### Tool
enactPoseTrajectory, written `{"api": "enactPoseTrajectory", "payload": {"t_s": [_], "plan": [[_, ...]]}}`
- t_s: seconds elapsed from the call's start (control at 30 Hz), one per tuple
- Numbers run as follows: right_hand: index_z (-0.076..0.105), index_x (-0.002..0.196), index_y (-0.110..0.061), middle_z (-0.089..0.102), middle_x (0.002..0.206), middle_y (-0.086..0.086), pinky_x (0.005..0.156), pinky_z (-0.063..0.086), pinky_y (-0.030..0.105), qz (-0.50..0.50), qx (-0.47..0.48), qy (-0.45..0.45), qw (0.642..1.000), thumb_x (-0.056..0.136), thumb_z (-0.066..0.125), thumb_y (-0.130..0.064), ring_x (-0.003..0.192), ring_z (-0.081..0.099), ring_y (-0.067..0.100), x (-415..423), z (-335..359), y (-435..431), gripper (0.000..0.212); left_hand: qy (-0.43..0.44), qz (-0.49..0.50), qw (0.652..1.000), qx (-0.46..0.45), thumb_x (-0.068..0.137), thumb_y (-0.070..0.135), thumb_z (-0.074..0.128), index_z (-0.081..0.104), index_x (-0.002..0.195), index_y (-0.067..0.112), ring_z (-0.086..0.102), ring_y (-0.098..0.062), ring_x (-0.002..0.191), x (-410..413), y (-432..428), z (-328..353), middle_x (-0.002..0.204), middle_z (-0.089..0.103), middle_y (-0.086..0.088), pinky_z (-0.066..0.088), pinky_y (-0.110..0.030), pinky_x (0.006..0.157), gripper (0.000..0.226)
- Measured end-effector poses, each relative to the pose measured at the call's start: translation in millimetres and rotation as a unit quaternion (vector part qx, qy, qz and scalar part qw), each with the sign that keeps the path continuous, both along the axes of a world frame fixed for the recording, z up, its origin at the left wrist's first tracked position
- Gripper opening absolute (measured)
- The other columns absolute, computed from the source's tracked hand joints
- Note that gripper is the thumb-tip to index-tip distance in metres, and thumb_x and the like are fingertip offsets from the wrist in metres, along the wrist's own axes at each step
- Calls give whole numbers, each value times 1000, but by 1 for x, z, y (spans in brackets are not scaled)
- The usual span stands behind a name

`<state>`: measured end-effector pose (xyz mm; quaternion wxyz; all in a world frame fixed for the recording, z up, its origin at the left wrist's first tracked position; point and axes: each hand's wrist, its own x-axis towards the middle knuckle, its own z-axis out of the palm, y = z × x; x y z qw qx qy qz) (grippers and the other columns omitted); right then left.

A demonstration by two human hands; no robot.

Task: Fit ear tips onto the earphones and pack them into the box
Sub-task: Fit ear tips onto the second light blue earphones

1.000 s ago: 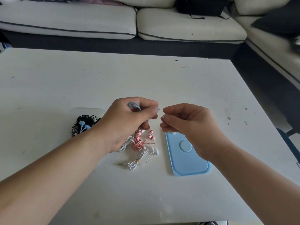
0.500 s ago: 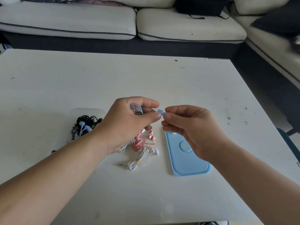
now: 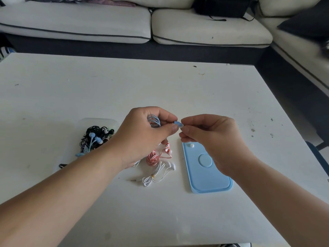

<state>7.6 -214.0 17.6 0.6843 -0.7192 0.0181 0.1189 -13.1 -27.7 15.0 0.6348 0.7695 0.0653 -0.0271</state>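
Both hands meet just above the middle of the white tabletop [image 3: 124, 86]. The left hand [image 3: 142, 132] curls round a small coil of glossy light blue cable [image 3: 154, 120] and pinches the light blue earbud [image 3: 178, 124] at its end between thumb and forefinger. The right hand [image 3: 210, 138] pinches the other end of that earbud with its thumb and fingertips, the remaining fingers loosely curled. Whether a tip sits between those fingertips cannot be told, since they cover the nozzle.

By my judgement the task is at an early to middle stage: this blue set is being fitted and is not yet packed. To the left, a clear, round-cornered plastic box [image 3: 85, 122] already holds a tangle of thin black earphones [image 3: 92, 132] and a pale blue pair [image 3: 92, 139] with white tips. Just near of the hands, a red-and-white striped set [image 3: 153, 158] and a plain white set [image 3: 156, 175] lie bundled on the tabletop, outside the box. They appear to carry tips, so packing looks like what remains for them.

Right of those lies a flat, smooth, light blue rectangular lid [image 3: 210, 179] with rounded corners and a raised circle. One small, soft-looking white ear tip [image 3: 191, 145] rests at its far end, probably waiting for the second blue earbud
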Motion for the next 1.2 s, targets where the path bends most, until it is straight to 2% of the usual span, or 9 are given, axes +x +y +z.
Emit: {"api": "enactPoseTrajectory", "payload": {"t_s": [0.17, 0.23, 0.33, 0.47, 0.63, 0.73, 0.97, 1.2], "plan": [[78, 93, -8, 78, 79, 13, 73, 61, 26, 3, -8, -9, 1000, 86, 75, 5, 71, 75, 25, 0, -1, 0, 16, 5, 2, 1000, 4, 86, 14, 83, 80, 94, 19, 64, -14, 55, 1, -1, 0, 83, 76, -10, 56, -23, 58, 11], [77, 97, -5, 77, 80, 14, 77, 63, 31, 11, 43, 21, 999, 85, 75, 7, 71, 73, 26, 1, -2, 0, 17, 5, -3, 1000, 3, 86, 15, 83, 80, 95, 19, 65, -15, 56, 1, -1, 0, 84, 76, -10, 58, -27, 61, 10], [73, 100, 2, 73, 79, 14, 72, 61, 29, 30, 123, 74, 989, 85, 71, 7, 71, 69, 23, 5, -4, -1, 16, 0, -13, 1000, -3, 88, 14, 81, 80, 96, 19, 64, -14, 57, 1, 0, 1, 81, 76, -6, 57, -27, 64, 9], [73, 96, 1, 71, 82, 13, 70, 60, 29, 76, 138, 89, 983, 83, 72, -2, 72, 68, 21, 7, -5, -3, 14, 8, -24, 999, -23, 89, 12, 79, 80, 100, 18, 64, -15, 59, 1, 1, 0, 77, 76, 2, 56, -25, 64, 12], [75, 96, 1, 73, 84, 17, 71, 62, 29, 94, 176, 97, 975, 80, 68, -3, 73, 72, 22, 8, -6, -8, 18, 19, -18, 999, -40, 91, 11, 76, 81, 100, 18, 62, -14, 60, 2, 2, -2, 76, 75, 2, 52, -20, 61, 12], [73, 100, 3, 73, 86, 18, 71, 61, 29, 106, 177, 99, 973, 88, 63, 2, 74, 72, 22, 9, -7, -10, 15, 26, -26, 998, -58, 91, 9, 76, 81, 99, 15, 62, -11, 59, 2, 1, 0, 77, 75, -1, 51, -17, 59, 11], [72, 105, 6, 70, 99, 25, 74, 61, 29, 129, 171, 106, 971, 82, 68, -5, 79, 71, 22, 11, -8, -12, 26, 27, -43, 997, -57, 90, 10, 77, 80, 99, 12, 61, -13, 57, 1, 1, 0, 75, 74, -2, 52, -21, 59, 10], [73, 101, 5, 74, 92, 20, 73, 61, 28, 125, 174, 109, 971, 79, 69, -5, 76, 71, 21, 10, -11, -10, 24, 6, -47, 998, -48, 88, 9, 79, 79, 93, 11, 61, -15, 57, 0, 1, 0, 72, 74, 0, 54, -24, 60, 5]]}}
